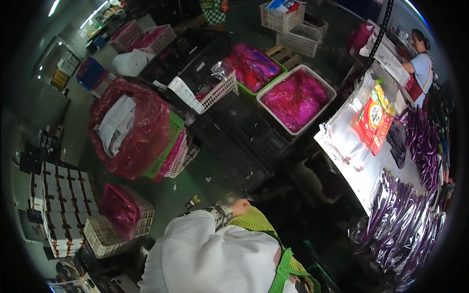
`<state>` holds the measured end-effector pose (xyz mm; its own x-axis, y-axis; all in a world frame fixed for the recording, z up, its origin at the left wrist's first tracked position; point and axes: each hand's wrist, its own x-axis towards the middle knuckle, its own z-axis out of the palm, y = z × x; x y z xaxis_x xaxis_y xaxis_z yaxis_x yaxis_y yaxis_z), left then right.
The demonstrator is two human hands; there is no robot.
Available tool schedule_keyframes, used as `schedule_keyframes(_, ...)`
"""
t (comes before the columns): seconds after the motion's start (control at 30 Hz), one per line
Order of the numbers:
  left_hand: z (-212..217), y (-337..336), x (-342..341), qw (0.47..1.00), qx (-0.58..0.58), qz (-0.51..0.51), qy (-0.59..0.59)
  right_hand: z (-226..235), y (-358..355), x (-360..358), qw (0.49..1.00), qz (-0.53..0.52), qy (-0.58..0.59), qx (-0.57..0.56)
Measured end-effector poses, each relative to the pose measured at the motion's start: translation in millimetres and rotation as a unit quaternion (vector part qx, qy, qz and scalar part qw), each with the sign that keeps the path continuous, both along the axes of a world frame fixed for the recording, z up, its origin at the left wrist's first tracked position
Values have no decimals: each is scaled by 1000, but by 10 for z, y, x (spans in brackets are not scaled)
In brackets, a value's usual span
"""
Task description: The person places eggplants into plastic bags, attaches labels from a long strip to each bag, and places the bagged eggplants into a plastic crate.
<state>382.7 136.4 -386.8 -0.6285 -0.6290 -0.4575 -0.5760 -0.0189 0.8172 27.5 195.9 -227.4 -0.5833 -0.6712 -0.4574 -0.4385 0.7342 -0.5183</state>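
Head view: left hand (240, 207), lower centre, fingers curled beside yellow-and-green checked cloth apron (252, 220); cannot tell if pinching it. Right hand outside frame, grip cannot be told. Glossy red-and-yellow plastic packet (376, 119), right, bears pale round printed emblem. White paper sheet (186, 95), upper centre-left: print too small to read.

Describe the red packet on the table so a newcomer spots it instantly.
Find the brightly lit table at the right. On its left side, clear plastic bags lie beneath the packet. Its red and yellow colouring sets it apart from the purple eggplants nearby.
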Motion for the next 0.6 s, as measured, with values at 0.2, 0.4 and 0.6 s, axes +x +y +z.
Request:
schedule_keyframes(0.2, -1019, 112, 998, 956, -46, 66, -281, -22, -53, 77, 1000, 10, -18, -1)
schedule_keyframes(0.4, -259, -72, 720, 902, 182, -132, -369, -35, 87, -97, 999, -31, -15, -24)
schedule_keyframes(0.6, 77, -483, -141, 903, 259, -103, -326, -12, 1061, 131, 998, -58, -16, -16)
